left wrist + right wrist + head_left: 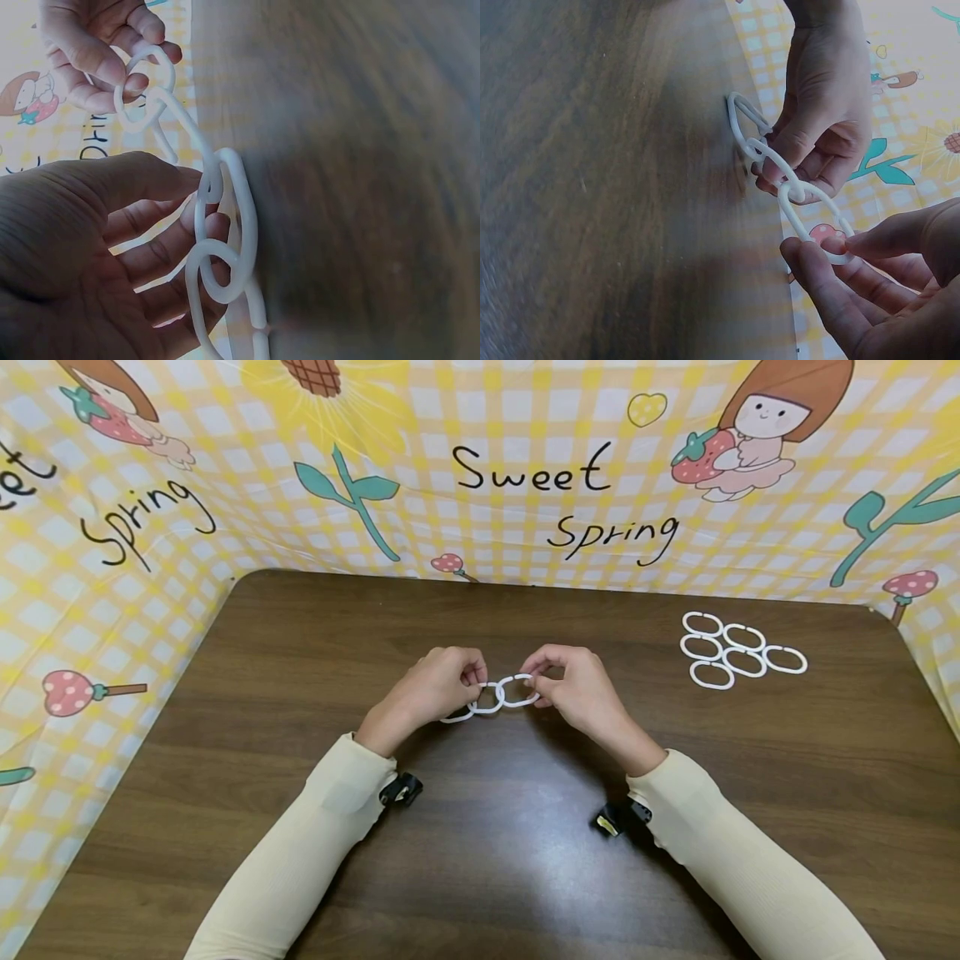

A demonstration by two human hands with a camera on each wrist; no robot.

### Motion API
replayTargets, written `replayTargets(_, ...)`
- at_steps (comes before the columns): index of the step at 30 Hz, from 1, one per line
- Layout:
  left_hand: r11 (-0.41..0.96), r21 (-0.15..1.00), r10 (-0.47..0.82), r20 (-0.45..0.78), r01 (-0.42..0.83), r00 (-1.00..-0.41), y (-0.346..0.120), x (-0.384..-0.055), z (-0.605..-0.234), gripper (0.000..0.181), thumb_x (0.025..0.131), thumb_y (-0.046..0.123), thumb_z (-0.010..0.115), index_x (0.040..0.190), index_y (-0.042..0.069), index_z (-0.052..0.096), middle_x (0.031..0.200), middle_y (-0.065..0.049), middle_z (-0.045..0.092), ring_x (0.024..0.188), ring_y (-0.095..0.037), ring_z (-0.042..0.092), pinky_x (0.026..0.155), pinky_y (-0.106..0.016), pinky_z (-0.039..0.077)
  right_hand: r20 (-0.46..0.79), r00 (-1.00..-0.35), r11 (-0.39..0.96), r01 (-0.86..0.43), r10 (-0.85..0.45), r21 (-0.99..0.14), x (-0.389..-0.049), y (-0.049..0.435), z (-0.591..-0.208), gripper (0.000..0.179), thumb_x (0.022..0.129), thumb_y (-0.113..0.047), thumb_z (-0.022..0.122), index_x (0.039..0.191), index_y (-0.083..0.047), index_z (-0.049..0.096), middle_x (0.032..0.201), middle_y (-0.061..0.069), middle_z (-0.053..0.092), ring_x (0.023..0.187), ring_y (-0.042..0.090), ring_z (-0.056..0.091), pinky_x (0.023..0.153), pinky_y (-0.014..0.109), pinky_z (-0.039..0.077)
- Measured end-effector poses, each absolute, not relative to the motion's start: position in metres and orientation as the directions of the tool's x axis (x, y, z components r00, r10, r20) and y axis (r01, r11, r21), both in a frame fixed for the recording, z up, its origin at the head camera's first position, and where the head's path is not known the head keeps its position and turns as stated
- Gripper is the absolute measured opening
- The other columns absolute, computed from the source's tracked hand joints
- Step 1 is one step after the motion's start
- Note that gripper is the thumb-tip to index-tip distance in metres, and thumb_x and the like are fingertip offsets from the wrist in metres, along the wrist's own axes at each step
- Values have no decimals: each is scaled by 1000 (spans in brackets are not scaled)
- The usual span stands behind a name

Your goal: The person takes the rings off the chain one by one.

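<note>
A short chain of white oval plastic links (487, 712) stretches between both hands above the table. My left hand (442, 683) pinches a link near the middle between thumb and fingers. My right hand (581, 687) holds the link at the right end (517, 704) by its outer end, thumb against fingertips. In the right wrist view this end link (793, 216) loops through the neighbouring one. Further links (247, 217) hang past the left fingers in the left wrist view; one shows a small gap. The left fingers partly hide the chain's left part in the head view.
Several loose white oval links (744, 675) lie close together at the table's back right. The brown wooden table (487, 877) has a rounded back edge, with a yellow checked printed cloth (510, 527) standing behind it and along the left side.
</note>
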State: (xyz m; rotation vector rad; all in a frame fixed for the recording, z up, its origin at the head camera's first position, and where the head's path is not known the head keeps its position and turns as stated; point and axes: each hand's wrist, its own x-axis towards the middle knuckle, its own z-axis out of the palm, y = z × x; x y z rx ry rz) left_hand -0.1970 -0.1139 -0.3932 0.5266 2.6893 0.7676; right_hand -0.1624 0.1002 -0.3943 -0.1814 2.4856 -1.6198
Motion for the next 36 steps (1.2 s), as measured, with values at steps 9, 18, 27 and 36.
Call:
replayTargets(9, 760, 590, 443, -161, 274, -882, -113, -197, -393, 14, 89, -2, 64, 94, 9, 72, 87, -6, 69, 80, -18, 61, 70, -29, 49, -81, -977, 410, -7, -198, -912, -164, 99, -396, 13, 96, 3, 66, 104, 1, 75, 101, 17, 74, 73, 21, 73, 68, 35, 64)
replayTargets(18, 725, 618, 473, -126, 304, -872, -114, -198, -395, 17, 89, -5, 62, 94, 7, 72, 87, -6, 67, 80, -18, 60, 70, -28, 49, -65, -977, 395, -21, -203, -918, -165, 95, -397, 13, 95, 4, 66, 103, 1, 76, 102, 21, 74, 71, 15, 72, 67, 33, 64)
replayTargets(27, 696, 644, 499, -116, 317, -859, -113, -198, -394, 23, 89, -11, 59, 96, 6, 73, 90, -8, 67, 85, -20, 61, 74, -29, 50, -66, -977, 397, -20, -203, -917, -167, 91, -400, 12, 95, 5, 66, 102, 1, 76, 104, 20, 75, 72, 16, 71, 70, 40, 65)
replayTargets(36, 694, 647, 490, -104, 315, -866, -115, -200, -393, 20, 90, -8, 60, 98, 4, 75, 88, -9, 71, 84, -19, 65, 76, -29, 53, -63, -975, 412, -32, -215, -911, -168, 89, -402, 17, 95, 7, 65, 101, -1, 78, 107, 20, 76, 76, 18, 72, 71, 40, 65)
